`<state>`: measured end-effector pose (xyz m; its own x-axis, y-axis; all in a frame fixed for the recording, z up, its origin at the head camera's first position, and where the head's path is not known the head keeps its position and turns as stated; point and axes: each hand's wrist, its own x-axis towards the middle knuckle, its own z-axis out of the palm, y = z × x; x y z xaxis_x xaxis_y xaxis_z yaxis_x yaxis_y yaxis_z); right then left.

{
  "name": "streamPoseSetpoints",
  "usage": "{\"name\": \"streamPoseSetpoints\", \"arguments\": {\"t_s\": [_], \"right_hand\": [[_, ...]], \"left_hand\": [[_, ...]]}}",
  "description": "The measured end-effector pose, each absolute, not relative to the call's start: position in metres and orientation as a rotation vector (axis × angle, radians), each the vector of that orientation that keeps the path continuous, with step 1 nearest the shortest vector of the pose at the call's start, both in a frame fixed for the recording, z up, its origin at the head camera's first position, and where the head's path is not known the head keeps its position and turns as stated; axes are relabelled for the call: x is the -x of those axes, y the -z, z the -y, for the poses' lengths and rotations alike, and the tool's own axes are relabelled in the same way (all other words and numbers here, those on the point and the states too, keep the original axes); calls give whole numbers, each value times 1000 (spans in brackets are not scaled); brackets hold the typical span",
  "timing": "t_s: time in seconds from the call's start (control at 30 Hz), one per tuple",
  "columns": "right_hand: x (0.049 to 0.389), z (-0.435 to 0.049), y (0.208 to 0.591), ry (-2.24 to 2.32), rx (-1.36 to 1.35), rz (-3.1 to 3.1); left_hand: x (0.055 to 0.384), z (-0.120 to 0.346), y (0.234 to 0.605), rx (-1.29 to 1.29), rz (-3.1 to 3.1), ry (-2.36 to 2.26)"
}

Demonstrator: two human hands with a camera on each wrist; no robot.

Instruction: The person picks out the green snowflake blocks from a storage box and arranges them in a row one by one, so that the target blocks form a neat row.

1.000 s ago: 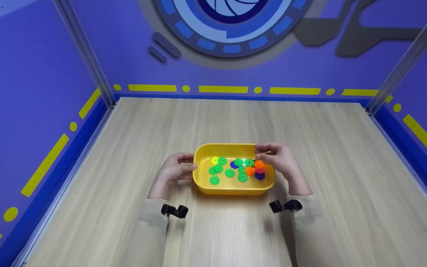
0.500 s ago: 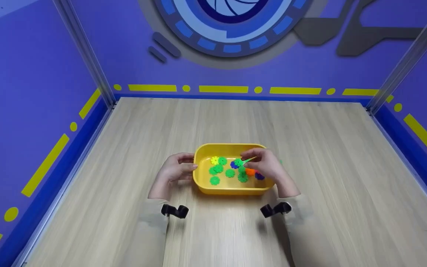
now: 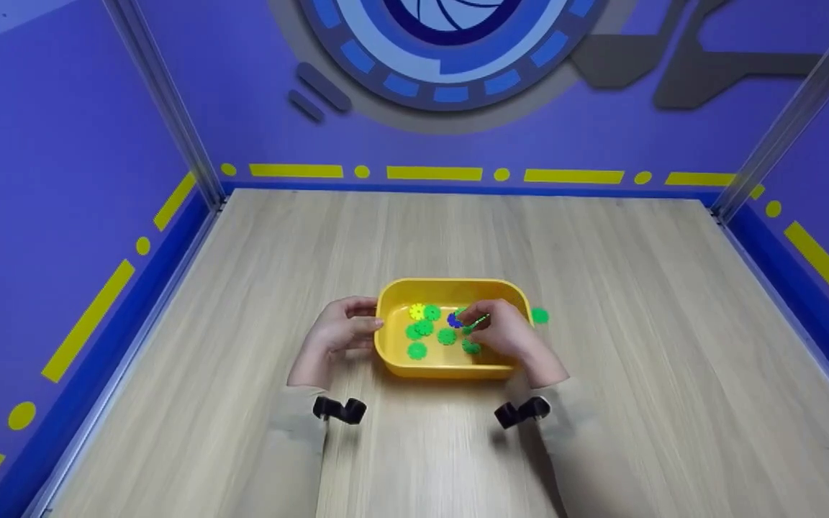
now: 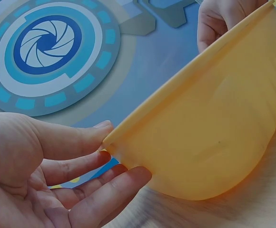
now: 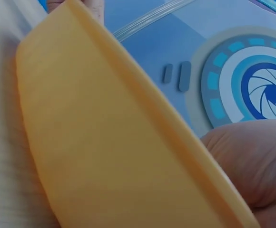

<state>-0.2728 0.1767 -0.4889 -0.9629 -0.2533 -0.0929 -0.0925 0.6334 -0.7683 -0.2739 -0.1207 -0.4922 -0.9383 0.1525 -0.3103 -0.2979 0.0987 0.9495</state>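
A yellow plastic basin (image 3: 450, 372) stands on the table, with green, yellow and blue notched flower-shaped discs inside. My left hand (image 3: 342, 325) grips its left end; the left wrist view shows the thumb (image 4: 73, 140) at the rim and the fingers against the outer wall. Inside the right half, my right hand (image 3: 502, 327) pinches a green notched disc (image 3: 478, 322), turned nearly edge-on. A blue disc (image 3: 454, 320) lies beside those fingertips. The right hand covers the discs in that end. The basin wall (image 5: 95, 128) hides the right fingertips in the right wrist view.
One green disc (image 3: 540, 316) lies on the wooden table (image 3: 623, 288), just beyond the basin's right end. Blue-purple panels (image 3: 450, 155) with yellow marks enclose the table at the back and both sides. Black wrist mounts (image 3: 339, 410) sit on both sleeves.
My right hand has moved left and down from the basin's far right rim, now pinching a green disc inside. A green disc outside the right end has come into view. The left hand stays put.
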Motion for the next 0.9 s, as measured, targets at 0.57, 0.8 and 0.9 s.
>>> {"name": "streamPoseSetpoints", "arguments": {"t_s": [0.57,0.8,0.9], "right_hand": [[269,-169,496,947,372,-2814],[270,-169,495,912,375,-2839],[271,-170,493,897,368,-2840]], "left_hand": [[274,120,492,149,-2041,-1917],[274,120,492,145,-2039,-1914],[274,120,492,150,-2038,-1913]]}}
